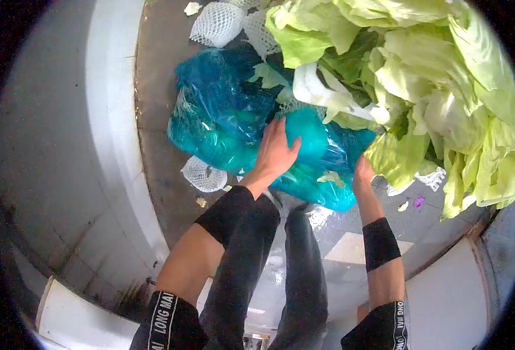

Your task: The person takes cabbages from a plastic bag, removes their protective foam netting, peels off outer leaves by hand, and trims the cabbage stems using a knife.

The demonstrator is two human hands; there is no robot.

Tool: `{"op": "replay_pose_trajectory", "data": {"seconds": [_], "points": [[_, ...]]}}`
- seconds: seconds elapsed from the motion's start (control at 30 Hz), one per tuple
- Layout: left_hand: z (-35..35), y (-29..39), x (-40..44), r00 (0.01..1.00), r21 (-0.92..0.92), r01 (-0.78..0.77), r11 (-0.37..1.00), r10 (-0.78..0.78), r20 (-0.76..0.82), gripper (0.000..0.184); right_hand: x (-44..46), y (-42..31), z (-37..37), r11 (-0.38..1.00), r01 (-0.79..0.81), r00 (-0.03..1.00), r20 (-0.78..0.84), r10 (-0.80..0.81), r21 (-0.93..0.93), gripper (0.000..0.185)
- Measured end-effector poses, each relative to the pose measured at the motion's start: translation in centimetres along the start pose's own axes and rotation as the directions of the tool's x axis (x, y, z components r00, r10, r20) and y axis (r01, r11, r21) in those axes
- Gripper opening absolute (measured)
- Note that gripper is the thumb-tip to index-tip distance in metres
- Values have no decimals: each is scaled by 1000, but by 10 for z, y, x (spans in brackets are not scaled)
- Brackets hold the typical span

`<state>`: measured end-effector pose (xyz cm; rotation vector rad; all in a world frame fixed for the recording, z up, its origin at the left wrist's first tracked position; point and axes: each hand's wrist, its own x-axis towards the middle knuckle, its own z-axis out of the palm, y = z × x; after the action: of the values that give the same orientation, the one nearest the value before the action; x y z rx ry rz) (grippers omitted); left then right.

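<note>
A blue-green plastic bag [222, 137], bulging and crumpled, lies on the floor in front of my feet. My left hand [278, 149] rests on the middle of it, thumb apart and fingers stretched toward the folds near the bag's upper part. At the bag's right end, my right hand [362, 170] is closed on the plastic, its fingers partly hidden beside a lettuce leaf. Loose green lettuce leaves [426, 76] make a large heap just beyond and to the right. A few leaf scraps [331, 178] cling to the bag.
White foam net sleeves [216, 24] lie at the back, and another foam net [204, 174] sits left of the bag. A pale wall [114, 116] curves along the left. A purple scrap [419, 201] lies on the tiled floor at right.
</note>
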<state>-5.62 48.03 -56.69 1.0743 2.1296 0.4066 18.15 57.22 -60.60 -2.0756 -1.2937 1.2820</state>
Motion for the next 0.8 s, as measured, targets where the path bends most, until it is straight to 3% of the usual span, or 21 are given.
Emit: {"op": "replay_pose_trajectory", "data": {"seconds": [0.07,0.13,0.23,0.33,0.4,0.43,0.53,0.57,0.63,0.67,0.73,0.8], "points": [[-3,12,2,997,-81,51,995,-46,55,52,-17,-26,11,925,307,950,14,-312,-224,35],[-8,22,-2,998,-75,5,997,1,70,45,-34,-56,21,744,602,798,188,-573,-288,30],[-1,31,-18,993,-102,-63,993,73,96,34,-38,-86,43,582,791,590,485,-645,-188,24],[4,28,-42,966,-115,-153,981,173,191,21,-22,-84,64,777,612,689,579,-435,-145,26],[8,26,-64,936,-145,-157,977,194,294,18,-20,-88,71,877,432,810,518,-274,-210,29],[16,21,-75,936,-151,-217,964,250,249,18,-18,-90,72,912,334,856,481,-188,-237,31],[12,28,-90,916,-81,-87,993,112,386,23,-19,-45,66,767,496,867,273,-416,-407,42],[9,33,-82,881,-72,109,991,-63,468,26,-14,-30,64,815,418,898,322,-301,-401,52],[13,26,-62,937,-171,290,942,-242,252,27,-6,-9,60,882,238,912,405,-59,-407,71],[16,21,-50,930,-233,365,902,-338,147,28,-2,-15,61,908,160,905,425,22,-388,70],[18,9,-21,973,-179,175,968,-198,-118,36,7,-44,66,935,-4,861,474,183,-355,68],[19,11,8,961,-163,185,969,-213,-175,45,0,-79,72,964,-141,792,559,247,-227,81]]}}
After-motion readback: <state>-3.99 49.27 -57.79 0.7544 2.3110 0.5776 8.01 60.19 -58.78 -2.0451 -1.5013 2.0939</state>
